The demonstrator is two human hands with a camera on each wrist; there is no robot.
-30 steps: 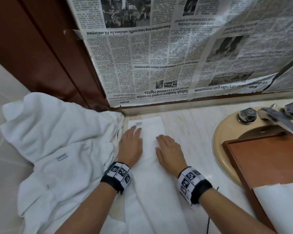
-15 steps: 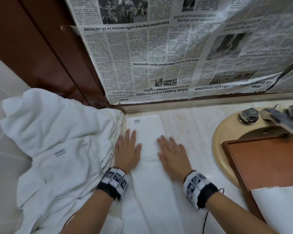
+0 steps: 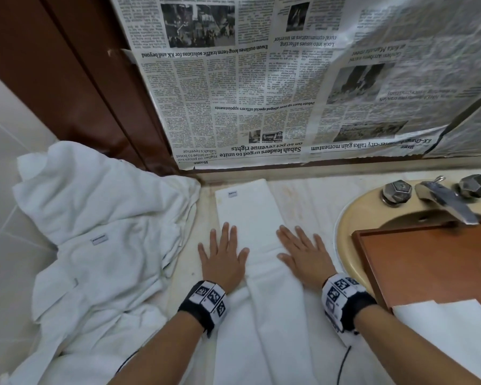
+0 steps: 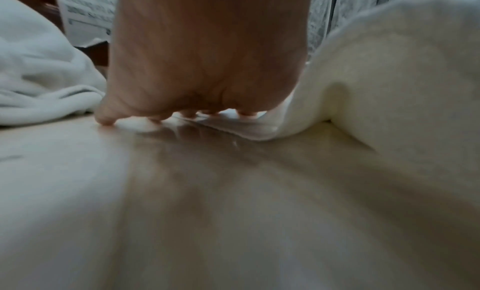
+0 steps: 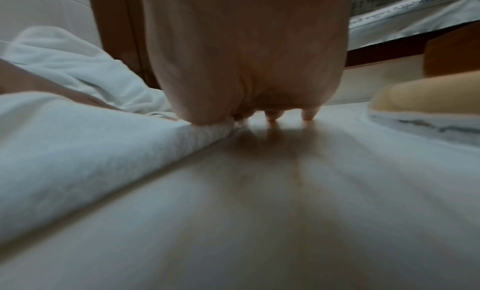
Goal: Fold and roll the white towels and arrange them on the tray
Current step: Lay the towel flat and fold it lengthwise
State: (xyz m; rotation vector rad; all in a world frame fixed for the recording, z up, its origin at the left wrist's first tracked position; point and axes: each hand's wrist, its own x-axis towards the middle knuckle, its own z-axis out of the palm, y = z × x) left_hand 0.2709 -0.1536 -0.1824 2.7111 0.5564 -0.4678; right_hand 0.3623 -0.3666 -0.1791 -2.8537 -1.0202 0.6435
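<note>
A pale marble bathroom counter (image 3: 311,207) seen from above, with both of a person's forearms reaching in from the near edge.

At the far left, a heap of loose white towels (image 3: 100,240) lies crumpled on the counter, spilling toward the near edge, with a small sewn label showing on top. Behind it stands a dark brown wooden panel (image 3: 67,79).

Just right of the heap, the left hand (image 3: 222,255) lies flat, palm down, fingers straight and slightly spread. Its thumb side rests on the left edge of a folded white towel (image 3: 250,215), while the outer fingers touch bare counter. It grips nothing. A black wrist band with black-and-white markers (image 3: 206,301) circles the wrist.

The folded towel is a long narrow strip running from the near edge away to the back wall, lying flat between the two hands, with a small label at its far left corner.

The right hand (image 3: 303,254) is likewise flat and spread, palm down, pressing the strip's right edge, its outer fingers on the counter. It holds nothing.

Sheets of newspaper (image 3: 289,93) hang upside down across the back wall.

At the right, a beige sink (image 3: 347,226) with a metal tap (image 3: 444,201) holds a brown wooden tray (image 3: 428,262) laid over the basin. White cloth (image 3: 450,329) lies at the tray's near end.
</note>
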